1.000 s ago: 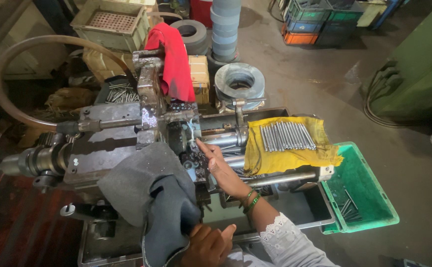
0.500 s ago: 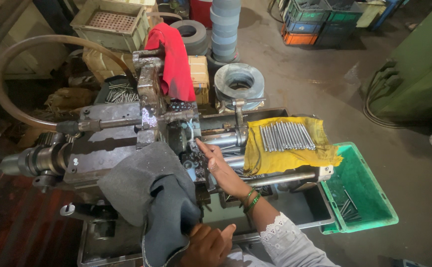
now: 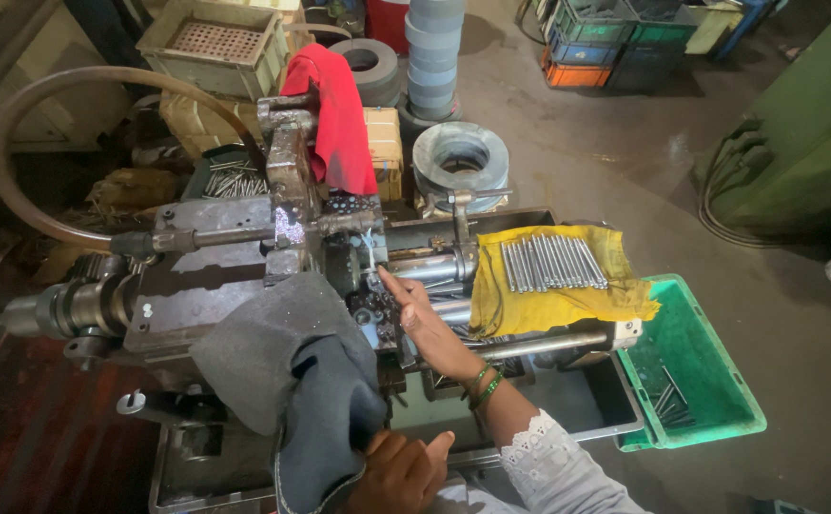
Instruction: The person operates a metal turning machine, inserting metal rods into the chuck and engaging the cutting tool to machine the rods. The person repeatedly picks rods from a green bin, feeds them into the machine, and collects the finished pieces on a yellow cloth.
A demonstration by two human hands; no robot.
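Right hand (image 3: 425, 319) stretched open, fingertips touching the machine (image 3: 339, 257) middle, holding nothing, left hand (image 3: 401, 471) curled shut around a lever under a dark grey cloth (image 3: 292, 362), metal rods (image 3: 550, 263) on yellow cloth (image 3: 548, 300) nearby

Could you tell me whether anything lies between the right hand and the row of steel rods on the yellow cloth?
Nothing visible blocks it. The right hand reaches into the machine; the steel rods lie on the yellow cloth just to its right, with only the machine's bare shafts between them.
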